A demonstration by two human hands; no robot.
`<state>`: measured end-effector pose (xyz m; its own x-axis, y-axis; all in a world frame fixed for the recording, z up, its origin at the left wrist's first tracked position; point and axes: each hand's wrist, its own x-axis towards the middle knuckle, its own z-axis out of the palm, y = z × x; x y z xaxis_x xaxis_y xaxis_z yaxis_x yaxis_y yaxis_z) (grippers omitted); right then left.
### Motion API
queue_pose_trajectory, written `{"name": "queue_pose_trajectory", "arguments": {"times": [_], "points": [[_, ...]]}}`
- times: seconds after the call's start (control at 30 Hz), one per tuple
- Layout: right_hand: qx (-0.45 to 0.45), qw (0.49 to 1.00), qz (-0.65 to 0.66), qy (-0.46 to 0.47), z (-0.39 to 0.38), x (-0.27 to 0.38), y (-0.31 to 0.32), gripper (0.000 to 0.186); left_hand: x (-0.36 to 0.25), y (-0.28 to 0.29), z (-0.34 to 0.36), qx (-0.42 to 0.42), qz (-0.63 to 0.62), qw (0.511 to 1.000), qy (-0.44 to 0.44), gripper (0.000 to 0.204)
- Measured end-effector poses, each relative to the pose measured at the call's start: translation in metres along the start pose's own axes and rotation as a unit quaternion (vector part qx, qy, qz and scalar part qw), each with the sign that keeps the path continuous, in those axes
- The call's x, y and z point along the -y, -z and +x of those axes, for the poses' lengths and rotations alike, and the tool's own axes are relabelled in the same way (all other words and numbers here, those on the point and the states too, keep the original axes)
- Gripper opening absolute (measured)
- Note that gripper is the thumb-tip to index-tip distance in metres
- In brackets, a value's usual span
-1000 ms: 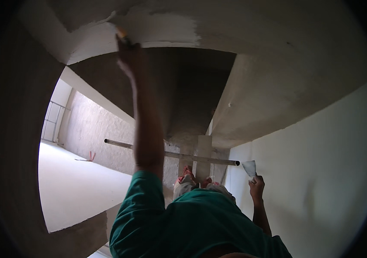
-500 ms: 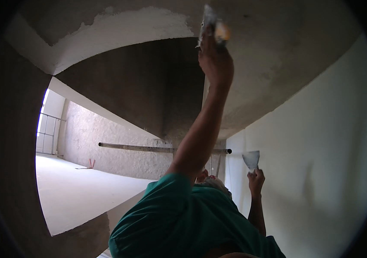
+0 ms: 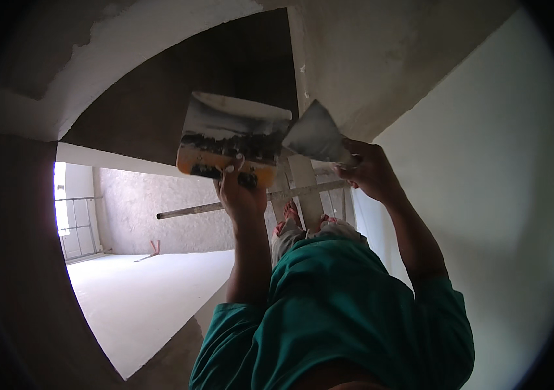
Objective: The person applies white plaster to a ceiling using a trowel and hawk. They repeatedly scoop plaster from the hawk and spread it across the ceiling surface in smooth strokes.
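Observation:
My left hand (image 3: 243,198) is closed around the orange-edged grip of a wide putty blade (image 3: 234,125). Its broad metal face carries dark and pale smears. A triangular-looking putty knife (image 3: 316,135) is held in my right hand (image 3: 371,170), with fingers wrapped about its handle, which is mostly hidden. The knife's corner comes up close against the right edge of the wide blade; I cannot tell whether they touch. Both tools are in front of my body, away from the plastered surfaces.
A pale wall (image 3: 478,195) rises on the right. Grey plaster (image 3: 381,58) and a whitened band (image 3: 153,32) edge a dark recess above. Below, a pole (image 3: 192,211) crosses near narrow planks (image 3: 303,179) under my bare feet. Metal bars (image 3: 78,224) stand far left.
My left hand has come down from the upper plaster with the wide putty blade. My right hand has risen and moved inward, bringing the putty knife beside it.

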<state>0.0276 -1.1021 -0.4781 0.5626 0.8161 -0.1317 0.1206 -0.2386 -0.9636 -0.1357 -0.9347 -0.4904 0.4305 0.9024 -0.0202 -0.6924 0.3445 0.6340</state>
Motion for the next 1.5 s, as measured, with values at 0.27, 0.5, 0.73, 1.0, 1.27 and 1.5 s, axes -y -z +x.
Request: {"name": "queue_pose_trajectory", "arguments": {"times": [0.27, 0.5, 0.73, 1.0, 1.27, 1.5], "points": [[0.036, 0.995, -0.078, -0.051, 0.01, -0.001, -0.017, 0.036, -0.006, 0.039, -0.015, 0.153, 0.228, 0.962, -0.001, 0.039], [-0.001, 0.987, -0.154, 0.052, 0.022, -0.014, -0.011, 0.036, -0.026, 0.034, 0.035, 0.368, 0.653, 0.602, -0.274, 0.055], [-0.119, 0.963, -0.099, 0.22, 0.048, -0.017, -0.035, 0.03, -0.022, 0.063, 0.011, -0.057, 0.217, 0.974, 0.021, 0.022], [-0.108, 0.911, -0.148, 0.371, 0.075, -0.046, -0.088, 0.052, -0.009, 0.019, -0.03, -0.064, -0.039, 0.988, 0.135, 0.036], [-0.094, 0.905, -0.29, 0.295, 0.085, -0.129, -0.065, 0.055, -0.111, 0.035, 0.089, -0.083, 0.045, 0.987, -0.128, 0.027], [-0.112, 0.937, -0.316, 0.095, 0.008, -0.236, -0.025, 0.045, -0.331, 0.082, 0.294, -0.273, 0.522, 0.647, -0.484, 0.027]]}}
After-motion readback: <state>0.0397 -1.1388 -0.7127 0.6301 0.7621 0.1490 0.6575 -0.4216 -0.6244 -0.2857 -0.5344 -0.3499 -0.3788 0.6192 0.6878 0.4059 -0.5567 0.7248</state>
